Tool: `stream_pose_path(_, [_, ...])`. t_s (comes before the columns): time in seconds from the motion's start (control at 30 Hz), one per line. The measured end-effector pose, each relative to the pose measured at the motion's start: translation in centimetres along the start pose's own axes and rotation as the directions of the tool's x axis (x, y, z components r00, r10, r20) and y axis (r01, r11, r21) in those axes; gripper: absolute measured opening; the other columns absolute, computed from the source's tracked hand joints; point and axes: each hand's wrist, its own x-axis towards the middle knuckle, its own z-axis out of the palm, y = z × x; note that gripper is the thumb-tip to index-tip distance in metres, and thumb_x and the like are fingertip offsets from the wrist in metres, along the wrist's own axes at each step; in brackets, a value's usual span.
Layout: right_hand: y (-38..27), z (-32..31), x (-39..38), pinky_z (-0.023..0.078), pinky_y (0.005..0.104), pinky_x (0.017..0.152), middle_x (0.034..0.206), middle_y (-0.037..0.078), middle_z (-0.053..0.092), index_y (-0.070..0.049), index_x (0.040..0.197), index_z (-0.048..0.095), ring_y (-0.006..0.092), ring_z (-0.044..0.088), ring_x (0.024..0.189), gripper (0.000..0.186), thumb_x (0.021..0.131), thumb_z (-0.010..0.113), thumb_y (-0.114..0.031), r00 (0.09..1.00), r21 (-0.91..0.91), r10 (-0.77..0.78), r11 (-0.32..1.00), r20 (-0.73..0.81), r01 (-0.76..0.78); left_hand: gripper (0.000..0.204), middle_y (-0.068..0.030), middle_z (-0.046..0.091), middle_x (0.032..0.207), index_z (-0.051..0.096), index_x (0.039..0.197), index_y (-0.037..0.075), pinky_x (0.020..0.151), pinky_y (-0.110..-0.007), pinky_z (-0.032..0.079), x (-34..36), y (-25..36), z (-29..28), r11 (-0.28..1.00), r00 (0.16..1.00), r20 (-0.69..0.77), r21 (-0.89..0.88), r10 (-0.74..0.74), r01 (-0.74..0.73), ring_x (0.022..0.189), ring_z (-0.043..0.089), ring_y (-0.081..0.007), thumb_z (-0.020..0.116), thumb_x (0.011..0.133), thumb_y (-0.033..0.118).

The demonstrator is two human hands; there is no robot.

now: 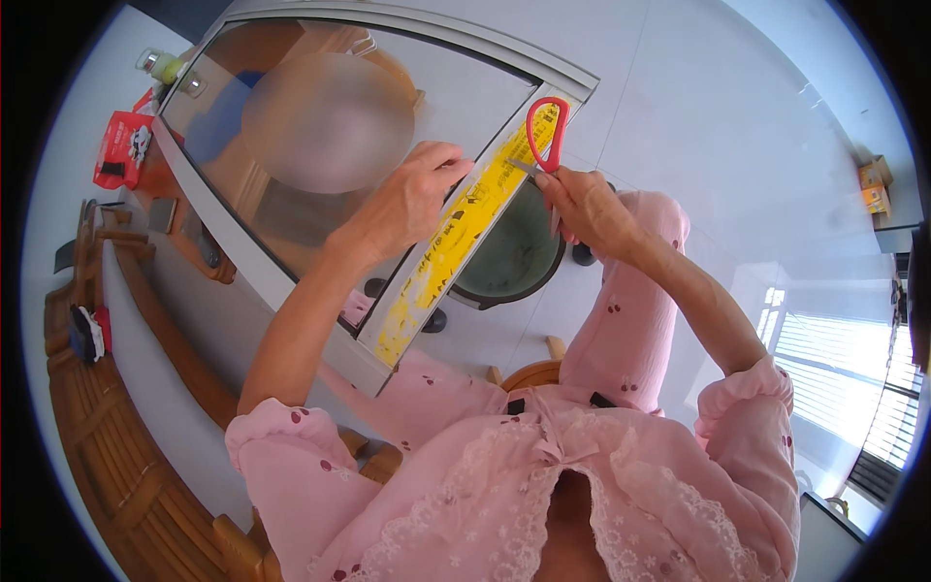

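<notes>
My right hand is closed round the blades of a pair of scissors with red handle loops. A metal blade points left from my fingers, over a worn yellow strip with black print. The strip runs along the white frame bar of a large framed glass panel and is scraped and torn in places. My left hand is above the glass beside that bar, its fingers curled and pressed together. Whatever they hold, if anything, is too small to make out.
A dark green tub stands on the floor under the frame bar. To the left are a wooden bench, a red package and a clear bottle with a yellow-green part. Small orange boxes are at the far right.
</notes>
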Motion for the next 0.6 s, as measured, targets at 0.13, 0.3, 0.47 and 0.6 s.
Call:
stream_pose_path(0.13, [0.5, 0.5, -0.1, 0.042, 0.0279, 0.038, 0.051, 0.010, 0.052, 0.003, 0.072, 0.046, 0.0152, 0.049, 0.038, 0.039, 0.092, 0.036, -0.029, 1.000, 0.050, 0.002, 0.999, 0.007, -0.003, 0.025, -0.0134, 0.053, 0.100, 0.056, 0.098, -0.003, 0.075, -0.031, 0.045, -0.5, 0.4, -0.9, 1.000, 1.000, 0.015, 0.023, -0.001, 0.001, 0.089, 0.053, -0.0260, 0.051, 0.074, -0.006])
stream_pose_path(0.3, [1.4, 1.4, 0.3, 0.040, 0.0267, 0.038, 0.051, 0.008, 0.052, 0.001, 0.070, 0.045, 0.0123, 0.047, 0.037, 0.042, 0.093, 0.032, -0.033, 0.999, 0.173, -0.044, 0.984, -0.011, 0.045, 0.015, -0.0113, 0.057, 0.087, 0.060, 0.089, -0.003, 0.071, -0.029, 0.045, -0.7, -0.2, -0.9, 0.997, 0.999, 0.004, -0.062, -0.055, 0.055, 0.082, 0.055, -0.0244, 0.056, 0.074, -0.001])
stream_pose_path(0.47, [2.4, 1.8, 0.9, 0.039, 0.0255, 0.038, 0.051, 0.007, 0.053, -0.001, 0.069, 0.045, 0.0112, 0.047, 0.037, 0.043, 0.093, 0.032, -0.034, 0.995, 0.258, -0.098, 0.961, -0.005, 0.096, 0.009, -0.0107, 0.058, 0.086, 0.059, 0.084, -0.003, 0.069, -0.029, 0.044, -1.1, 0.2, -0.6, 0.997, 0.997, -0.009, -0.017, -0.071, 0.071, 0.078, 0.055, -0.0246, 0.055, 0.075, -0.001])
stream_pose_path(0.6, [3.4, 1.9, 1.0, 0.039, 0.0256, 0.038, 0.051, 0.007, 0.054, -0.001, 0.068, 0.045, 0.0106, 0.046, 0.037, 0.042, 0.093, 0.032, -0.033, 0.983, 0.313, -0.176, 0.932, -0.043, 0.181, 0.006, -0.0113, 0.058, 0.087, 0.058, 0.080, -0.003, 0.067, -0.028, 0.044, -2.6, 2.2, -0.6, 0.992, 0.987, -0.113, 0.033, -0.118, 0.122, 0.075, 0.055, -0.0230, 0.054, 0.075, -0.003])
